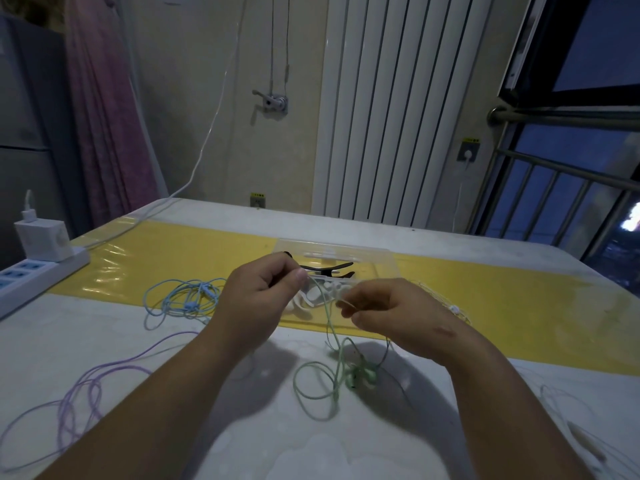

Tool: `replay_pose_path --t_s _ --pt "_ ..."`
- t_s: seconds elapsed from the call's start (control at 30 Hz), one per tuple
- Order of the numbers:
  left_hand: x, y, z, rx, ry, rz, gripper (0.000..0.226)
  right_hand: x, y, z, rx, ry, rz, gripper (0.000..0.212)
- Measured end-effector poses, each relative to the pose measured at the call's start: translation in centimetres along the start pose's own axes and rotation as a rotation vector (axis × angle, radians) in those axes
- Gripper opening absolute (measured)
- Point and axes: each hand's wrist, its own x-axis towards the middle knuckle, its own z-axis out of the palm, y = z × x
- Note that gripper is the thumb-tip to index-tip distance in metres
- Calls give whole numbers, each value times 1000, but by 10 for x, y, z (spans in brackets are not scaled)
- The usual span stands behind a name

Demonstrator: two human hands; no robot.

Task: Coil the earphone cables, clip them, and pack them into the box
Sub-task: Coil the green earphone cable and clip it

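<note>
The green earphone cable [333, 344] hangs just in front of the clear box [332, 244]. The left hand [256, 296] and right hand [388, 313] each pinch it, and its earbuds trail on the table [104, 327]. Even loops under light tension would likely coil it best, since the slack looks prone to tangling. A blue cable [183, 296] and a purple cable [86, 386] lie left of the box. A yellow mat [173, 261] runs under the box and a white radiator [398, 109] stands behind it.

I see a white bench [242, 431] with a yellow strip [166, 261] that carries a clear box [332, 244]. A blue cable [180, 299] lies to the left of it, a purple cable [79, 403] at the front left, a green cable [322, 386] partly in the middle, and a power strip [38, 275] far left.
</note>
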Motion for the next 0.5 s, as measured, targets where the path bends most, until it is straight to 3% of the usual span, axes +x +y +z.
replay_pose_path --t_s 0.23,0.3,0.4,0.5 --pt "0 6 -2 -43 42 14 24 -4 -11 2 74 207 -278 43" --pt "-1 6 -2 -47 56 11 26 -6 -11 2 110 127 -283 42" --pt "-1 3 -2 -60 62 3 33 -5 -11 6 96 -166 -200 28" --pt "0 2 -3 -64 49 -1 33 -4 -6 7 -19 -223 -119 13"
